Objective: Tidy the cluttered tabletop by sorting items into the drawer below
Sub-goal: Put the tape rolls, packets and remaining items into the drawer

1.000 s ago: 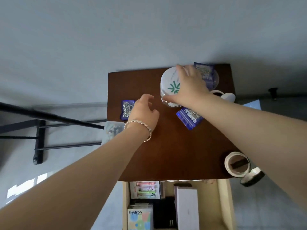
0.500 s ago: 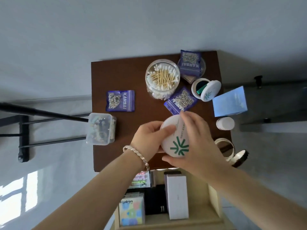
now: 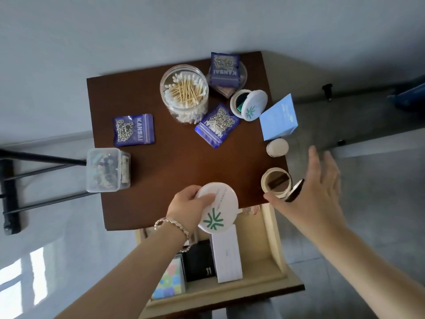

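Head camera looks down on the brown tabletop [image 3: 184, 166]. The left hand [image 3: 188, 208] grips a round white lid [image 3: 218, 208] (it has a green star mark) right at the near edge, partly over the open drawer [image 3: 273, 240]. The right hand [image 3: 322, 199] is open with its fingers spread wide. It holds nothing and is just beside a roll of tape [image 3: 276, 181] at the right edge. Boxes [image 3: 226, 254] sit in the drawer.

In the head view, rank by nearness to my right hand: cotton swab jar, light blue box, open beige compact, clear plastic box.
1. Open beige compact, beside the right hand
2. Light blue box, right edge
3. Cotton swab jar, back middle
4. Clear plastic box, left edge
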